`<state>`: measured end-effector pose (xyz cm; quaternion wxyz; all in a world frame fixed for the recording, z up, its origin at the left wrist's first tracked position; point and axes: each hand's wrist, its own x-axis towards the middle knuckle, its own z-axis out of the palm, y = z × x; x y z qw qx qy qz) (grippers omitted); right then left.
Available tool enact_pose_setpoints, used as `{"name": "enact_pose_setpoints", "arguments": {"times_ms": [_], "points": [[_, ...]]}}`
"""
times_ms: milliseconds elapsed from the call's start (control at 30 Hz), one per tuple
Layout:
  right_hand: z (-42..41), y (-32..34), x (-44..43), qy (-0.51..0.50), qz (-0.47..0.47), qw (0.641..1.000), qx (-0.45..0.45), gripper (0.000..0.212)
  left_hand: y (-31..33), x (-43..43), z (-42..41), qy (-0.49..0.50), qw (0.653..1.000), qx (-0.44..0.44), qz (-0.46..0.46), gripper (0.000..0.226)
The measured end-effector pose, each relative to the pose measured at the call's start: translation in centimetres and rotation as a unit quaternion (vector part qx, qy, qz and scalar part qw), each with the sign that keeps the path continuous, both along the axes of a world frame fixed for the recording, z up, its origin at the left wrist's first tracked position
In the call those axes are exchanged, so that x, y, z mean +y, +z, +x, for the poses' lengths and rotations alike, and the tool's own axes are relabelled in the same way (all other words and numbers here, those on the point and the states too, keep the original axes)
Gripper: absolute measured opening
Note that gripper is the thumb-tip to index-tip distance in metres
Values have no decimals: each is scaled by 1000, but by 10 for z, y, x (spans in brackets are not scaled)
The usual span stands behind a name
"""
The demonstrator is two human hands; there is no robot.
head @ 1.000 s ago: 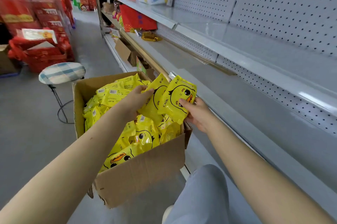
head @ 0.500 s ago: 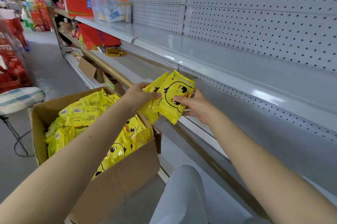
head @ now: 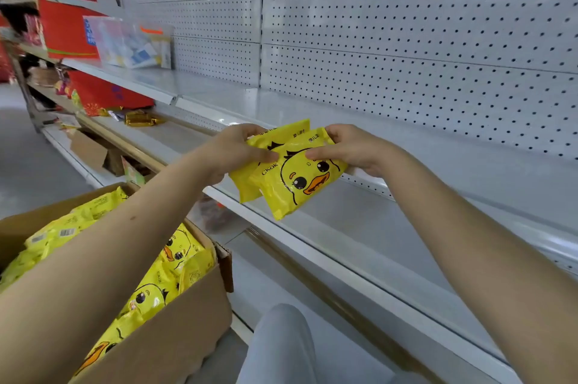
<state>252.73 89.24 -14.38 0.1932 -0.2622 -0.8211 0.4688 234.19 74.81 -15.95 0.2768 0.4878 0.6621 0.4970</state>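
Note:
Two yellow duck-print packs are held together in front of the white store shelf (head: 312, 246). The front pack (head: 300, 180) overlaps the rear pack (head: 269, 139). My left hand (head: 231, 150) grips their left side, thumb on the front pack. My right hand (head: 350, 147) pinches the front pack's upper right edge. Both packs hang in the air above the middle shelf's front rail. A cardboard box (head: 175, 330) at lower left holds several more yellow duck packs (head: 169, 261).
Pegboard backing (head: 406, 39) lines the shelving. Farther left on the shelves stand a red box (head: 68, 17), a clear plastic case (head: 131, 42), red bags (head: 106, 92) and a gold packet (head: 140, 118). My knee (head: 281, 343) is at the bottom centre.
Both hands lifted the two packs out of the box and up to the right, in front of the shelf. The view swung from the aisle toward the shelving.

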Motion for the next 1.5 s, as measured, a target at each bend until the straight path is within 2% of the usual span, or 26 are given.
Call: {"name": "enact_pose_setpoints", "arguments": {"times_ms": [67, 167, 300, 367, 467, 667, 733, 867, 1067, 1367, 1500], "points": [[17, 12, 3, -12, 1, 1000, 5, 25, 13, 10, 10, -26, 1000, 11, 6, 40], [47, 29, 10, -42, 12, 999, 29, 31, 29, 31, 24, -64, 997, 14, 27, 38], [100, 46, 21, -141, 33, 986, 85, 34, 52, 67, 50, -95, 994, 11, 50, 28], [130, 49, 27, -201, 48, 973, 106, 34, 60, 87, 65, -104, 993, 19, 52, 31], [176, 51, 34, -297, 59, 941, 151, 40, 68, 115, 91, -124, 990, 37, 50, 35], [257, 47, 32, -440, 79, 867, 219, 37, 82, 163, 150, -216, 974, 52, 44, 26], [281, 45, 28, -478, 82, 844, 227, 39, 85, 176, 174, -244, 967, 51, 50, 14], [329, 42, 23, -543, 93, 807, 212, 53, 85, 201, 228, -287, 955, 42, 67, 9], [397, 40, 25, -589, 108, 775, 203, 35, 81, 231, 301, -320, 943, 49, 82, 9], [471, 29, 54, -603, 115, 771, 171, 35, 69, 272, 385, -303, 941, 104, 107, 29], [488, 20, 63, -616, 120, 764, 150, 41, 60, 288, 404, -277, 932, 188, 141, 32]]}}
